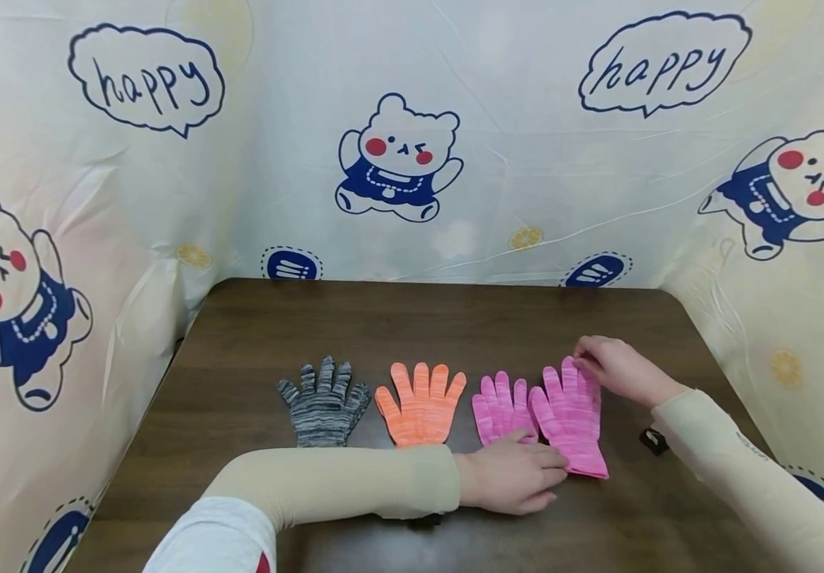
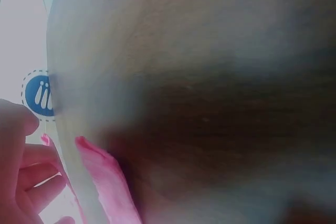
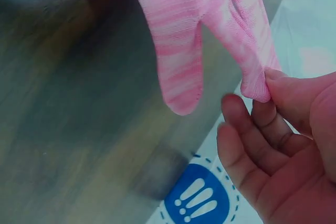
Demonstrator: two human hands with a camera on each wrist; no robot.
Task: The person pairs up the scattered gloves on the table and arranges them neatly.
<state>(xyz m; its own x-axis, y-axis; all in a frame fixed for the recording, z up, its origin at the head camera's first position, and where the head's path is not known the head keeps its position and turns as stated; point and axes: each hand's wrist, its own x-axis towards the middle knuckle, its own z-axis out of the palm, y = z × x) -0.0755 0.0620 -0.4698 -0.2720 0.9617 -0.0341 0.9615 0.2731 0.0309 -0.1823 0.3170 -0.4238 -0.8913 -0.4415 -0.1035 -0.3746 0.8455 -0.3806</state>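
Observation:
Two pink gloves lie side by side: the smaller-looking left one (image 1: 503, 406) is partly covered by my left hand (image 1: 515, 476), and the right one (image 1: 569, 414) is fully spread. My left fingers reach the lower left corner of the right glove's cuff, with the thumb spread apart over the other glove. In the left wrist view, pink fabric (image 2: 107, 179) shows beside my loosely bent fingers. At the top right, my right hand (image 1: 615, 368) pinches a glove fingertip between thumb and finger. The right wrist view shows that pinched fingertip (image 3: 255, 87) close up.
An orange glove (image 1: 422, 406) and a grey striped glove (image 1: 324, 402) lie to the left on the brown table (image 1: 426, 318). My left forearm crosses in front of their cuffs. A small black object (image 1: 653, 441) sits by my right sleeve. A printed curtain (image 1: 512, 183) surrounds the table.

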